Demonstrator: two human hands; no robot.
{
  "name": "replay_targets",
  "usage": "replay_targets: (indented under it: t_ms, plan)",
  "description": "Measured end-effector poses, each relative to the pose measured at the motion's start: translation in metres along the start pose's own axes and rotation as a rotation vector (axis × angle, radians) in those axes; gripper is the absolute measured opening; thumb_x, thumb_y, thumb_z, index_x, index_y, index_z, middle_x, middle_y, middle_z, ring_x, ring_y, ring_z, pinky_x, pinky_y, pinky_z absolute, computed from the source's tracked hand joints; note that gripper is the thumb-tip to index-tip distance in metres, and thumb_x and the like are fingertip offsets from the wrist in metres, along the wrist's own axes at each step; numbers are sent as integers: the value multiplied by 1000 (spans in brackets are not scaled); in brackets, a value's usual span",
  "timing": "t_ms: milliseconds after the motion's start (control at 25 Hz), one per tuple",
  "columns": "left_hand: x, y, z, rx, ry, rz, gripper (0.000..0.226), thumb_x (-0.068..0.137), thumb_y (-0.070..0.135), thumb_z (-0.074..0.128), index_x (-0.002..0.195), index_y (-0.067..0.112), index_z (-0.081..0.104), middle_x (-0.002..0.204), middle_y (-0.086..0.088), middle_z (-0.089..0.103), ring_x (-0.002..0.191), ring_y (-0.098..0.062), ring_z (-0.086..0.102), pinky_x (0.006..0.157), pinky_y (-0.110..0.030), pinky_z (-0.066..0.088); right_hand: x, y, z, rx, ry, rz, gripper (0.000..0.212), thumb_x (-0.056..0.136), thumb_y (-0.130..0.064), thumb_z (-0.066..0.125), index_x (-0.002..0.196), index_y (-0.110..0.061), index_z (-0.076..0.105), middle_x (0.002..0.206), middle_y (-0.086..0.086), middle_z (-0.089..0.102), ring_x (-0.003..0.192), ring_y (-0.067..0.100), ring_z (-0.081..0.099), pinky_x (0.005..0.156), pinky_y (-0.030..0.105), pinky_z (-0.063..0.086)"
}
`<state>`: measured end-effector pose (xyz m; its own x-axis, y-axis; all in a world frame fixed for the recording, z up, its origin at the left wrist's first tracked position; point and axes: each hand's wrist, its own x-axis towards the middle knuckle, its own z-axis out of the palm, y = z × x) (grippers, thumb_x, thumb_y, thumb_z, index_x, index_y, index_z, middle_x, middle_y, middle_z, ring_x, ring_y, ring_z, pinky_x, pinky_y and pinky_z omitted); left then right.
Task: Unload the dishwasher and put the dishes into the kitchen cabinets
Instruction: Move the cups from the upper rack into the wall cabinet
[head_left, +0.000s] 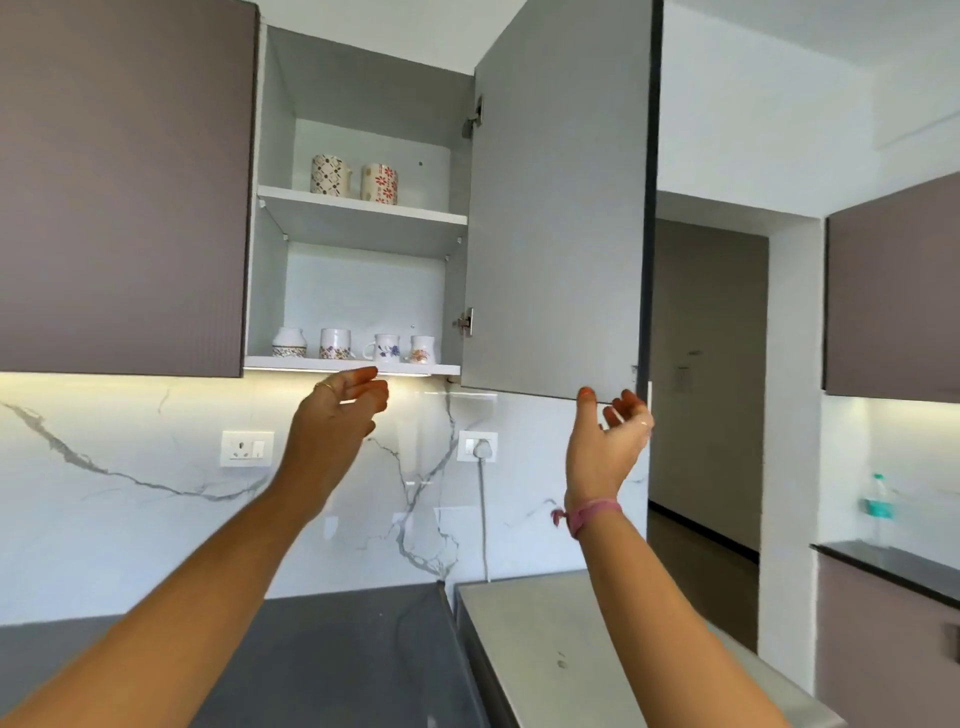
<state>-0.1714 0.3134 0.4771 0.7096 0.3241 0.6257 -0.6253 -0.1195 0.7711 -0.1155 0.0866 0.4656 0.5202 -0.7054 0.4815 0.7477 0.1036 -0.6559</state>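
Observation:
The wall cabinet (358, 93) stands open, its grey door (556, 208) swung out to the right. Two patterned mugs (355, 178) sit on the upper shelf (363, 205). Several white floral cups (356, 345) line the bottom shelf (353, 365). My left hand (340, 410) is raised just under the bottom shelf, fingers loosely curled and holding nothing. My right hand (610, 441) is up at the lower corner of the open door, fingertips at its bottom edge, palm showing and holding nothing.
A dark grey countertop (332, 660) lies below, with a steel-topped appliance (597, 649) to its right. Two wall sockets (247, 448) sit on the marble backsplash, one with a plug and cord (483, 452). A plastic bottle (878, 506) stands on a side counter at far right.

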Motion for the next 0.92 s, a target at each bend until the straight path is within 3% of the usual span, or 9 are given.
replay_targets:
  t_ms: [80,160,280,400,560,720,840,920]
  plan:
    - [-18,8,-11,0,-31,-14,20,92,18,58,111,23,63,108,-1,69,101,-21,65,88,-35,53,12,-15,-15,-22,109,-32,50,87,-18,66,129,-8,42,127,7,40,114,20,49,92,31,45]
    - [-32,15,-25,7,-65,-29,19,94,18,55,110,24,63,107,-1,69,99,-19,66,86,-35,53,26,-22,-26,-106,112,-3,64,87,-20,67,139,-5,34,137,11,35,121,22,46,100,34,43]
    - [-50,22,-46,38,-104,-61,20,96,16,52,113,20,62,107,-2,69,99,-21,66,86,-36,53,42,-16,-31,-270,-72,122,79,88,-28,66,149,-8,21,153,10,26,139,25,31,114,37,30]
    - [-66,24,-70,62,-111,-105,19,97,16,51,112,20,62,106,-3,69,97,-20,67,85,-36,53,51,-16,-29,-399,-246,181,75,90,-30,63,150,-10,23,152,8,32,139,28,34,115,38,28]
    - [-79,18,-95,97,-68,-142,17,97,17,50,107,24,62,106,-2,68,97,-22,66,87,-37,53,49,-20,-33,-435,-230,106,44,95,-20,53,138,-7,48,135,11,54,124,29,50,103,31,37]
    - [-89,8,-91,147,-89,-187,14,96,19,54,105,24,63,108,-3,68,94,-18,67,83,-32,54,19,-22,-29,-316,-277,86,34,95,-18,50,127,-12,60,123,3,63,111,17,56,97,24,40]
    - [-85,10,-76,200,-128,-110,16,95,20,55,107,24,64,107,2,69,97,-14,66,84,-27,53,-8,-21,-9,-253,-317,35,22,92,-19,51,95,-17,73,90,5,69,85,15,57,80,24,42]
    - [-76,15,-64,293,-175,-19,21,95,22,56,114,25,63,113,7,68,102,-10,63,92,-25,49,-25,-20,7,-262,-372,-46,23,89,-18,53,70,-19,68,65,5,58,66,13,46,65,24,39]
